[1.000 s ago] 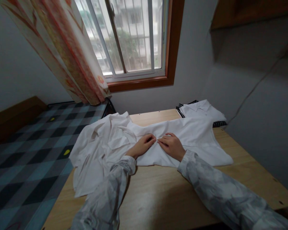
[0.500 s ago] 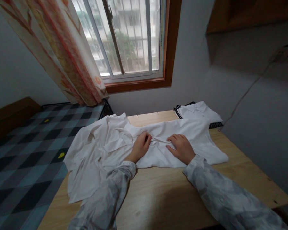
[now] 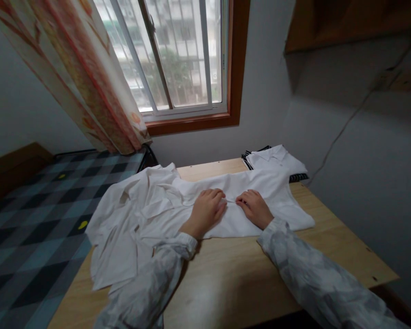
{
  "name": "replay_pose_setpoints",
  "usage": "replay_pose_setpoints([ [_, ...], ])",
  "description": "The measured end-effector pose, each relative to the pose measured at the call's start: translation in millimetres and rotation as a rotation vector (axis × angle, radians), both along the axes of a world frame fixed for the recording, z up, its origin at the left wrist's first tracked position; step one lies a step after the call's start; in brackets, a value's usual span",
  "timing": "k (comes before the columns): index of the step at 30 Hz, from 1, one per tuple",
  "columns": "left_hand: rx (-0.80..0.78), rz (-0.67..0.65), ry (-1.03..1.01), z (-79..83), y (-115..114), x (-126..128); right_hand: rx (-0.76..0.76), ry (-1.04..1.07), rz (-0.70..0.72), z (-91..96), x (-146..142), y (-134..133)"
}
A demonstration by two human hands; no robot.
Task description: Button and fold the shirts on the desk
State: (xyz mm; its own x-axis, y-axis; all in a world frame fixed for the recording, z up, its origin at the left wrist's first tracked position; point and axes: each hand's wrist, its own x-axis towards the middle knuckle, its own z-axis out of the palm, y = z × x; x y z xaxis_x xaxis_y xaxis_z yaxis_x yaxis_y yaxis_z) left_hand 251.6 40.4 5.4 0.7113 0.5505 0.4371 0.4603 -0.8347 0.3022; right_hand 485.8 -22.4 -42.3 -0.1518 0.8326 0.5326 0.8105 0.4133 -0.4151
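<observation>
A white shirt (image 3: 277, 201) lies spread across the wooden table (image 3: 233, 278). My left hand (image 3: 207, 211) rests on its middle with the fingers curled, pinching a fold of cloth. My right hand (image 3: 255, 208) sits just to the right of it, fingers bent and gripping the same fold. The two hands almost touch at the fingertips. A heap of crumpled white shirts (image 3: 130, 219) lies to the left of the hands and hangs over the table's left edge.
A folded white shirt (image 3: 277, 160) lies on a striped garment (image 3: 299, 177) at the table's back right corner. A bed with a checked cover (image 3: 37, 219) adjoins the table on the left. Behind are a window (image 3: 178, 59), a curtain (image 3: 75, 77) and grey walls.
My hands drew apart on the shirt half a second ago and have come back together at the fold. The view has shifted slightly to the right.
</observation>
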Motion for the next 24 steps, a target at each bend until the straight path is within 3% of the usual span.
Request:
replay_pose_setpoints([
  [2,-0.011,-0.082,0.081,-2.1,-1,19,0.027,-0.026,-0.001,2.5,2,-1],
  [5,-0.033,-0.097,0.129,-15.0,5,41,0.041,-0.075,-0.023,4.6,5,-5],
  [11,-0.140,-0.020,-0.046,-38.2,11,46,0.078,-0.180,-0.172,9.0,4,-26],
  [14,-0.168,-0.018,-0.072,-38.1,11,44,0.066,-0.235,-0.172,9.6,-2,-34],
  [18,-0.216,-0.128,-0.098,-32.9,11,44,0.051,-0.190,-0.241,6.7,-7,-30],
  [24,-0.463,-0.179,-0.217,-30.4,14,43,0.026,-0.077,-0.164,-2.1,-3,-19],
])
